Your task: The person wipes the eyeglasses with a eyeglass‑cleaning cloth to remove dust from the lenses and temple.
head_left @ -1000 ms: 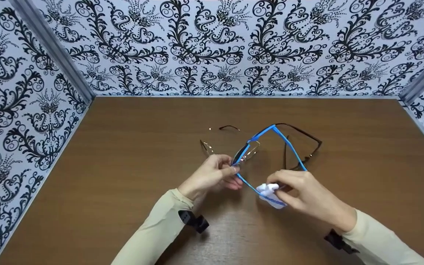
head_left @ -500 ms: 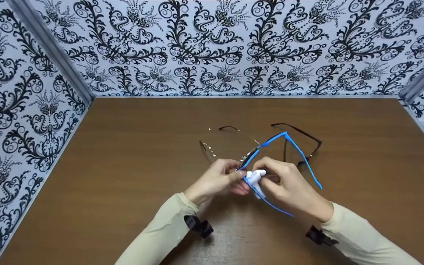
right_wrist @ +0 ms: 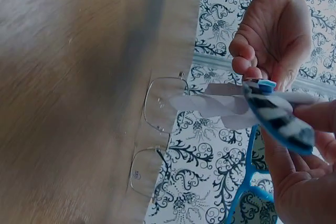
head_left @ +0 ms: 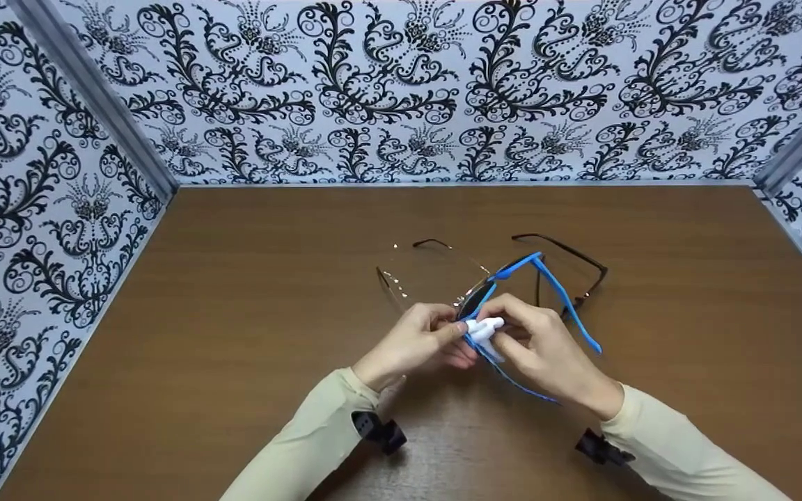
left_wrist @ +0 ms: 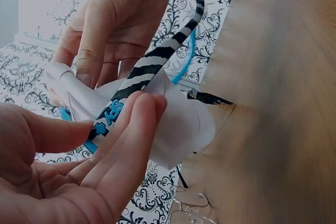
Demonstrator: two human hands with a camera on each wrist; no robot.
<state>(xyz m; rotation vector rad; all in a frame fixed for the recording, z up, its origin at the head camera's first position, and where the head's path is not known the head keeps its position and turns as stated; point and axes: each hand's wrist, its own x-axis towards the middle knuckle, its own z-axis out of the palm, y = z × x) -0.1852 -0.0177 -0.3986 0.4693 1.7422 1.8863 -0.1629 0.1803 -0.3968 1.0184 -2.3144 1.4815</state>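
Observation:
A pair of blue sunglasses (head_left: 537,263) is held up above the table, temples unfolded. My left hand (head_left: 418,341) pinches it near a hinge, where blue lettering sits on a black-and-white striped temple (left_wrist: 157,59). Between the thumb and fingers of my right hand (head_left: 540,341) is a bunched white cloth (head_left: 488,327). The cloth lies against that temple close to my left fingertips, and a loose part of the cloth (left_wrist: 184,129) hangs beyond the temple in the left wrist view. My right hand covers part of the front frame in the head view.
Thin metal-rimmed eyeglasses (right_wrist: 146,103) lie on the brown table (head_left: 269,278) just beyond my hands. Dark-framed glasses (head_left: 578,253) lie to their right. Patterned panels (head_left: 401,90) stand behind the table and along its sides.
My right hand has slid the cloth left along the temple, from its far part to near the hinge. The sunglasses have shifted slightly to the right and tilted; little moves in the last half second.

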